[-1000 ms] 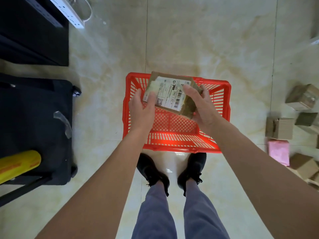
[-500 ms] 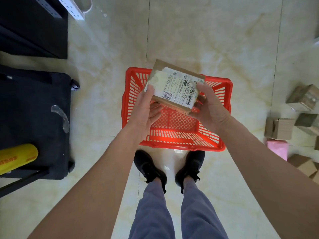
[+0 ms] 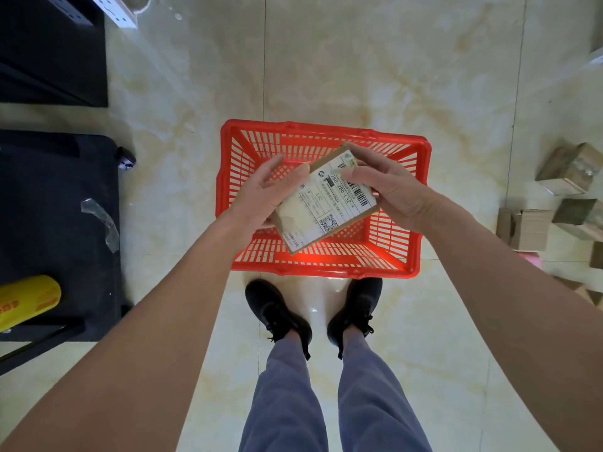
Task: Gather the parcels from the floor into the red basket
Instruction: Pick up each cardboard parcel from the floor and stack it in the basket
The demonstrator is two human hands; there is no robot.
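A flat brown cardboard parcel (image 3: 321, 207) with a white shipping label hangs over the red basket (image 3: 421, 177), turned so the label's barcode points to the right. My left hand (image 3: 261, 194) grips its left edge, fingers curled under and behind it. My right hand (image 3: 385, 184) holds its upper right corner, thumb on the label. The basket stands on the floor just in front of my shoes, and what shows of its inside holds nothing.
Several brown cardboard parcels (image 3: 567, 169) and a pink one (image 3: 532, 259) lie on the tiled floor at the right edge. A black case (image 3: 55, 223) with a yellow roll (image 3: 26, 301) sits at the left. A white power strip (image 3: 112, 9) is at the top left.
The parcel has come down from above the basket's far rim to over its middle and has been rotated clockwise. Both hands kept hold and shifted their grip.
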